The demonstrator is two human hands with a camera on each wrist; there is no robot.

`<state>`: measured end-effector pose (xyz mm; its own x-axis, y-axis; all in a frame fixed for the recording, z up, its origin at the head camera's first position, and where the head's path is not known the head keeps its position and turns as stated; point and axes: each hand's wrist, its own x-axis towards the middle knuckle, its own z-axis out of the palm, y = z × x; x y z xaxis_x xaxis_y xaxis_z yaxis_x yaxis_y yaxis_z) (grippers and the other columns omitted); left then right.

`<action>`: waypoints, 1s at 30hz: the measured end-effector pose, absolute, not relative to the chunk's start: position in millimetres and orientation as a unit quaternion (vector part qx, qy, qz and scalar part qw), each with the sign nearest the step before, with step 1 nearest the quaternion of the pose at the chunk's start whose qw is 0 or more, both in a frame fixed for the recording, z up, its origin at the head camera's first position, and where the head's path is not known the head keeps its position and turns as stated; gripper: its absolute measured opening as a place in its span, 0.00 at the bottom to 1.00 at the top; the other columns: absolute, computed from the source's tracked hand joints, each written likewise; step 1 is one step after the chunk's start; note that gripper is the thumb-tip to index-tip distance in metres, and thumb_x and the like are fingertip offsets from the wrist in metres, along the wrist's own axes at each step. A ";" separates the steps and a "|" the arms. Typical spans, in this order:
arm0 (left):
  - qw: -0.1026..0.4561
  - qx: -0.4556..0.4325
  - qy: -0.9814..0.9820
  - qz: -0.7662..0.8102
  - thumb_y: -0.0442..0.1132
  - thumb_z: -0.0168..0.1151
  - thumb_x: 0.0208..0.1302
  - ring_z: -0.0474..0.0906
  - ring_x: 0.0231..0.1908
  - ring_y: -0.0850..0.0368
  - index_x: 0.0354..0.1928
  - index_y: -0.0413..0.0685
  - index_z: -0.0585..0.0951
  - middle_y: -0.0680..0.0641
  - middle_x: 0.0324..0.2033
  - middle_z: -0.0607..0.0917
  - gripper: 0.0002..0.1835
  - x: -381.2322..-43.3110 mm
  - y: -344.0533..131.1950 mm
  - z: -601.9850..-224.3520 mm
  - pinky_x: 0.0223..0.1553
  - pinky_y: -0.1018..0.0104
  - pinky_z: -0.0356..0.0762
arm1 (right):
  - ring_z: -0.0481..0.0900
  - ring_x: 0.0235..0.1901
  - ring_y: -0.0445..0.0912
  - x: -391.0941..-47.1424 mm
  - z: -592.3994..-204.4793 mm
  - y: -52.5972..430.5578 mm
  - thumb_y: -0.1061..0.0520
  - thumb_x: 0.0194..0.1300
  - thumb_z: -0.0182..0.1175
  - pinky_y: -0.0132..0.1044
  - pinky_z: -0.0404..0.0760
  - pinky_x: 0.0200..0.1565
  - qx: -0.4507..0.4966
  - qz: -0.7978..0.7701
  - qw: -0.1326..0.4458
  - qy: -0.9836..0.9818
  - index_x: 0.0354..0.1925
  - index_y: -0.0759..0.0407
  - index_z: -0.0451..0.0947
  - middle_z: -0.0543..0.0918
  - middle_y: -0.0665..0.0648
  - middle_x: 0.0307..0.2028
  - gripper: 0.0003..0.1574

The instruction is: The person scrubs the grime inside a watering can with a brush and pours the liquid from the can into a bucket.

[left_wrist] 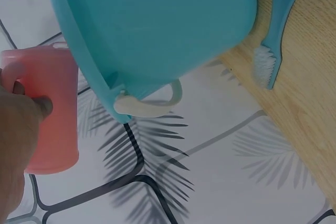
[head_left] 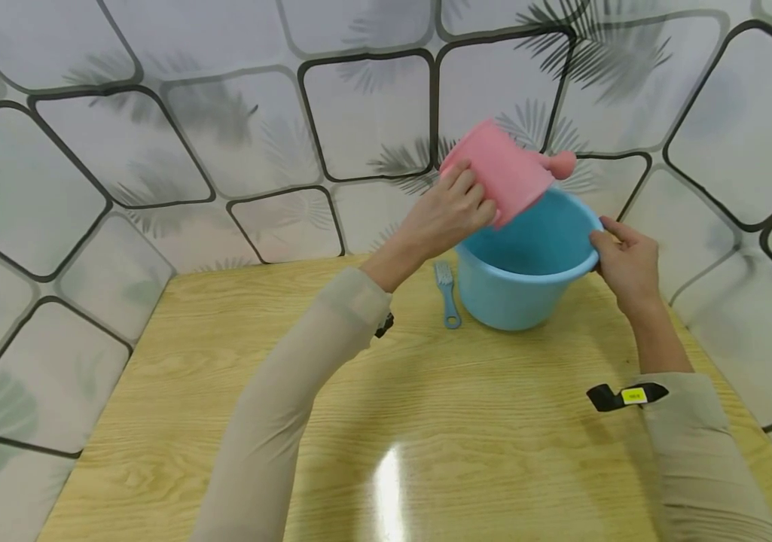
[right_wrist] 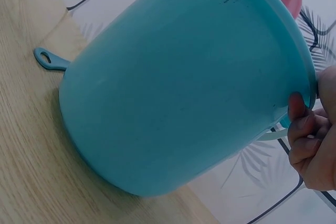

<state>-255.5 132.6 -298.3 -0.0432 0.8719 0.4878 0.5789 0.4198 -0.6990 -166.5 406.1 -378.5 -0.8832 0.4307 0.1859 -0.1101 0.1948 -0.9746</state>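
My left hand [head_left: 441, 214] grips the handle of a pink watering can [head_left: 511, 172], held tilted above a light-blue bucket [head_left: 504, 297]. The can's round-tipped spout [head_left: 562, 165] points right, over the bucket's far rim. In the left wrist view, the fingers curl at the side of the pink can [left_wrist: 59, 124]. My right hand [head_left: 630, 263] pinches the bucket's right rim, thumb on top. From the right wrist view, fingers [right_wrist: 302, 129] bend under that rim. The bucket leans slightly on the table. Its inside is mostly shadowed.
A blue brush [head_left: 450, 297] with white bristles lies on the wooden table [head_left: 223, 391], just left of the bucket. The bucket's white handle [left_wrist: 147, 107] hangs at its rim. Patterned wall covering [head_left: 243, 150] closes off the back and both sides.
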 end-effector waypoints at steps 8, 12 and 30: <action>0.482 -0.509 -0.695 0.161 0.30 0.30 0.77 0.74 0.37 0.47 0.28 0.50 0.74 0.46 0.30 0.81 0.22 -252.5 138.3 -290.9 0.56 0.54 0.70 | 0.77 0.15 0.30 -168.6 -377.6 406.0 0.56 0.69 0.56 0.21 0.76 0.22 -0.110 0.632 0.223 -0.734 0.68 0.71 0.65 0.82 0.39 0.16 0.34; 0.484 -0.505 -0.696 0.165 0.30 0.29 0.77 0.73 0.36 0.48 0.29 0.50 0.74 0.47 0.30 0.80 0.23 -249.6 140.5 -289.5 0.51 0.55 0.69 | 0.76 0.14 0.30 -169.2 -377.0 406.3 0.57 0.69 0.56 0.22 0.76 0.22 -0.106 0.641 0.224 -0.727 0.68 0.72 0.65 0.82 0.40 0.16 0.34; 0.513 -0.478 -0.691 0.176 0.29 0.30 0.76 0.73 0.35 0.49 0.26 0.52 0.73 0.47 0.28 0.80 0.24 -245.7 147.3 -286.2 0.48 0.57 0.67 | 0.78 0.17 0.29 -165.4 -378.1 405.8 0.56 0.70 0.56 0.21 0.77 0.24 -0.104 0.637 0.217 -0.733 0.69 0.72 0.63 0.83 0.37 0.19 0.35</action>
